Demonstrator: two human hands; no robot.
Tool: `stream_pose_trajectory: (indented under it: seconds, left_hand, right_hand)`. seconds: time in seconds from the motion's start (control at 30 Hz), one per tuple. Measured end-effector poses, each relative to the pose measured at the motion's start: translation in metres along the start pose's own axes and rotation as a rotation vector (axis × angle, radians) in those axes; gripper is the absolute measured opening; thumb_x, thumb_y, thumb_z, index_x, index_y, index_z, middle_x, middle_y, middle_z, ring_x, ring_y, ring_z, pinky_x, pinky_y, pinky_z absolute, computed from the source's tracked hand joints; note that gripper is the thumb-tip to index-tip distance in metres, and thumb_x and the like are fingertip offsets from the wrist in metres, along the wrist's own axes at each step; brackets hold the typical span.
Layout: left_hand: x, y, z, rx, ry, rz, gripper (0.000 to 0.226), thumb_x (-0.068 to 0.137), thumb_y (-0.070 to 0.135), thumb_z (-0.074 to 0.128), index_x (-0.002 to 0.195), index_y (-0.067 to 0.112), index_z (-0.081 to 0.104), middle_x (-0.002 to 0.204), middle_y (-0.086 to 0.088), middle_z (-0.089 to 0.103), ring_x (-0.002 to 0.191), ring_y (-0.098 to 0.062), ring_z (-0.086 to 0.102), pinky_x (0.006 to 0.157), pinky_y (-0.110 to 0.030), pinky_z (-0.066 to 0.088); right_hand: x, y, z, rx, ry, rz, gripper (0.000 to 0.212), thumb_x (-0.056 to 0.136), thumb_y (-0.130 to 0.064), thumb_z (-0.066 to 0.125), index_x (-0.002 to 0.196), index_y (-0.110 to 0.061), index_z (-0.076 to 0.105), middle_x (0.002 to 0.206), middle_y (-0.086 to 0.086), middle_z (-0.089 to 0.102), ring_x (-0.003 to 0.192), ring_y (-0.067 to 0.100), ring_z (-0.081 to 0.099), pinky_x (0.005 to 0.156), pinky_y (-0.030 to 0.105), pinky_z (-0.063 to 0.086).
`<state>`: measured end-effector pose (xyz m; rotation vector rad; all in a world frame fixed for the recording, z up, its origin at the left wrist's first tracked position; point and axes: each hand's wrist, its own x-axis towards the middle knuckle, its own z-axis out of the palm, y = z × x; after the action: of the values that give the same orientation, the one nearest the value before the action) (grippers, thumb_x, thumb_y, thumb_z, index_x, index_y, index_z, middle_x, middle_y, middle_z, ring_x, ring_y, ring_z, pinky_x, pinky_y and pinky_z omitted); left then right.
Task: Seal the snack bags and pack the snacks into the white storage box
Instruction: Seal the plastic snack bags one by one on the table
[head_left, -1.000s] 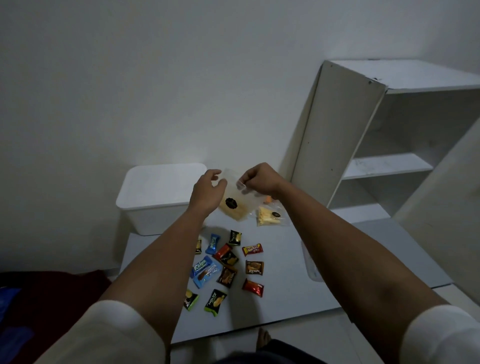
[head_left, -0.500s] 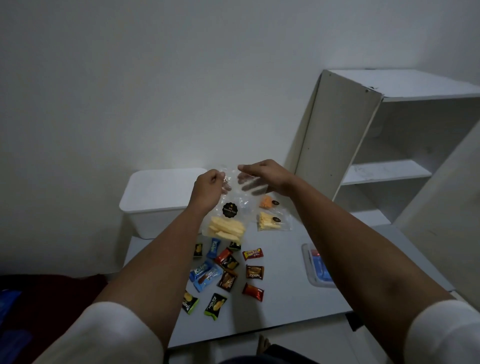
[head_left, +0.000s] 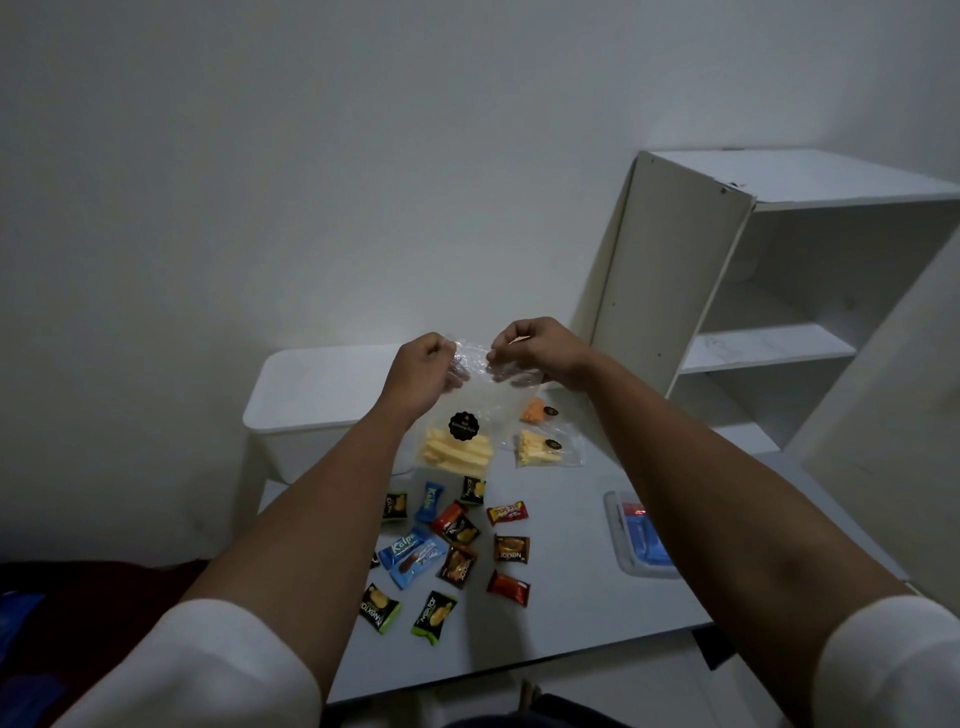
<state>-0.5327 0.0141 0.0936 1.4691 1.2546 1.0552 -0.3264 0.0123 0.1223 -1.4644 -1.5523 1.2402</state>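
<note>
A clear snack bag (head_left: 462, 421) with a black round sticker and pale yellow sticks at its bottom hangs upright above the table. My left hand (head_left: 423, 371) pinches its top left corner, and my right hand (head_left: 537, 351) pinches its top right. Behind my left hand stands the white storage box (head_left: 306, 400) with its lid on. Two more clear bags lie on the table to the right: one with orange snacks (head_left: 535, 413), one with yellow sticks (head_left: 543, 449). Several small wrapped snacks (head_left: 452, 551) lie scattered on the table below the held bag.
A white shelf unit (head_left: 779, 312) stands at the back right. A clear tray with something blue in it (head_left: 641, 540) lies near the table's right edge. The grey table (head_left: 566, 623) ends close in front of me. Dark red cloth lies at the lower left.
My right hand has gone from flat fingers over the bag's top to a pinch on it. The bag now hangs stretched between both hands.
</note>
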Motion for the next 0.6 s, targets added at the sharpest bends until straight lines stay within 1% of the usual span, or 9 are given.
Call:
stream_pose_trajectory:
  seconds: [0.07,0.17,0.23,0.3,0.43,0.53,0.6]
  left_hand:
    - [0.0,0.001,0.0,0.032,-0.006,0.019,0.027,0.103,0.021,0.049,0.098,-0.002,0.063,0.083,-0.013,0.075,0.068,-0.016,0.066,0.078,-0.035,0.059]
    - [0.001,0.001,0.0,0.06,-0.024,0.046,0.027,0.103,0.023,0.05,0.094,0.001,0.063,0.088,-0.017,0.074,0.061,-0.006,0.065,0.073,-0.028,0.056]
    - [0.0,0.0,-0.001,0.077,-0.056,0.05,0.027,0.104,0.024,0.05,0.091,0.005,0.064,0.087,-0.016,0.074,0.063,-0.007,0.066,0.074,-0.029,0.056]
    - [-0.001,0.0,-0.001,0.086,-0.083,0.043,0.027,0.104,0.024,0.049,0.092,0.006,0.065,0.085,-0.013,0.076,0.07,-0.013,0.067,0.08,-0.033,0.059]
    - [-0.002,-0.002,-0.001,0.085,-0.096,0.025,0.03,0.105,0.024,0.048,0.094,0.002,0.066,0.084,-0.011,0.077,0.074,-0.017,0.069,0.087,-0.04,0.058]
    - [-0.002,-0.002,-0.002,0.08,-0.096,0.013,0.03,0.104,0.024,0.048,0.094,0.003,0.066,0.083,-0.01,0.077,0.074,-0.017,0.069,0.089,-0.042,0.058]
    - [-0.002,-0.002,-0.002,0.068,-0.094,-0.001,0.029,0.103,0.023,0.048,0.094,0.002,0.067,0.081,-0.009,0.077,0.074,-0.017,0.069,0.088,-0.041,0.058]
  right_hand:
    - [0.0,-0.004,0.001,-0.034,-0.01,0.012,0.027,0.086,-0.017,0.08,0.106,-0.004,0.07,0.095,0.009,0.08,0.088,0.023,0.078,0.081,0.04,0.058]
    - [0.0,-0.009,0.005,-0.117,-0.018,0.03,0.024,0.087,-0.021,0.079,0.103,-0.004,0.074,0.092,0.007,0.079,0.079,0.016,0.076,0.067,0.028,0.056]
    - [0.002,-0.011,0.008,-0.142,-0.022,0.039,0.02,0.088,-0.023,0.078,0.101,-0.007,0.076,0.094,0.008,0.079,0.081,0.016,0.076,0.071,0.029,0.057]
    - [0.003,-0.011,0.011,-0.145,-0.03,0.04,0.014,0.09,-0.022,0.075,0.098,-0.011,0.077,0.094,0.006,0.079,0.085,0.017,0.076,0.075,0.032,0.059]
    - [0.008,-0.011,0.014,-0.169,-0.045,0.021,0.007,0.092,-0.022,0.073,0.092,-0.016,0.076,0.088,-0.001,0.078,0.086,0.015,0.077,0.076,0.031,0.059]
    - [0.01,-0.011,0.017,-0.22,-0.045,-0.004,0.013,0.094,-0.021,0.07,0.097,-0.01,0.075,0.087,0.001,0.077,0.081,0.011,0.076,0.077,0.03,0.059]
    - [0.012,-0.011,0.018,-0.261,-0.059,-0.014,0.017,0.096,-0.02,0.067,0.103,-0.005,0.073,0.09,0.007,0.076,0.08,0.011,0.074,0.079,0.032,0.06]
